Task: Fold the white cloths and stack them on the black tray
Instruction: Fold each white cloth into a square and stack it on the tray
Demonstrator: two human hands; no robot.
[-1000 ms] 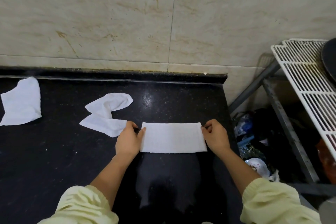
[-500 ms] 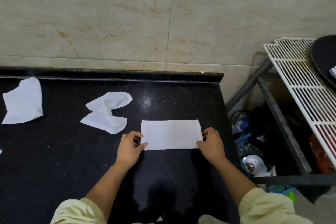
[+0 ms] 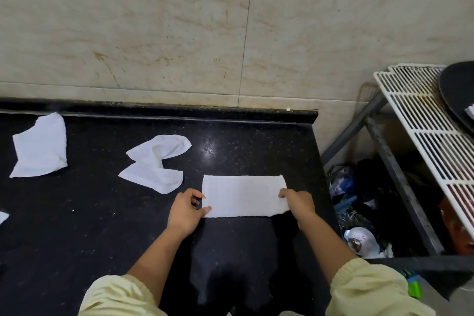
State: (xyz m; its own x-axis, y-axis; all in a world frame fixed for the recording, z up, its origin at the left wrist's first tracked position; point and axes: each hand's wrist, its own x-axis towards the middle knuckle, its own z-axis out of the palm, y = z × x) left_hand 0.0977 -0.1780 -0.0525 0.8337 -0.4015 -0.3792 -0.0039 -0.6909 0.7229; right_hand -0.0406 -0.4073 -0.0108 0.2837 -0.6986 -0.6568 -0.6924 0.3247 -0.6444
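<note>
A white cloth (image 3: 242,195), folded into a long flat rectangle, lies on the black counter (image 3: 102,213) in front of me. My left hand (image 3: 186,211) pinches its near left corner between thumb and fingers. My right hand (image 3: 298,202) lies over its right end with curled fingers on the near right corner. Two crumpled white cloths lie further left: one (image 3: 156,163) in the middle, another (image 3: 41,146) at the far left. The black tray (image 3: 456,90) sits on a white wire rack (image 3: 420,120) at the right edge, with a bit of white cloth (image 3: 470,111) on it.
A tiled wall stands behind the counter. Right of the counter's end is a gap with a grey metal frame (image 3: 395,177) and clutter below, bags and a white dish (image 3: 361,240). A white scrap (image 3: 3,217) shows at the left edge.
Both hands have slid toward me along the cloth's short ends, from the ends' middles to the near corners. The view has turned a little to the right, showing more of the tray.
</note>
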